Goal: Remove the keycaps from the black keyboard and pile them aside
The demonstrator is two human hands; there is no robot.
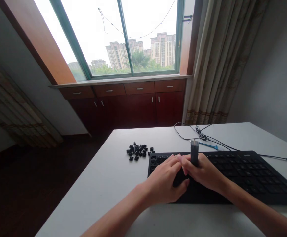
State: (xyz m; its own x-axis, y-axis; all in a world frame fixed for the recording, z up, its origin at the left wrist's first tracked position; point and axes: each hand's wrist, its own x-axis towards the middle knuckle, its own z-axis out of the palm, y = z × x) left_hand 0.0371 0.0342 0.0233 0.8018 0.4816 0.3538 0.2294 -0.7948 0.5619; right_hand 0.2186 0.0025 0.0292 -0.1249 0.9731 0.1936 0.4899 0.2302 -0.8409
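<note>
A black keyboard (247, 168) lies on the white table. My right hand (200, 171) is closed around a dark grey handled tool (194, 153) with a metallic upper end; its lower end is hidden in my fingers. Over the keyboard's left part, my left hand (164, 182) has its thumb apart and its fingers stretched towards the right fingertips, where the two hands meet. Keys beneath the hands are mostly hidden. Left of the keyboard sits a loose pile of black keycaps (139, 150).
Behind the keyboard, a thin blue tool (208, 145) lies near a bundled black cable (201, 133), which runs to the right. The white table (113, 184) has its left edge beside the dark floor. Cabinets (131, 110) stand beneath the window.
</note>
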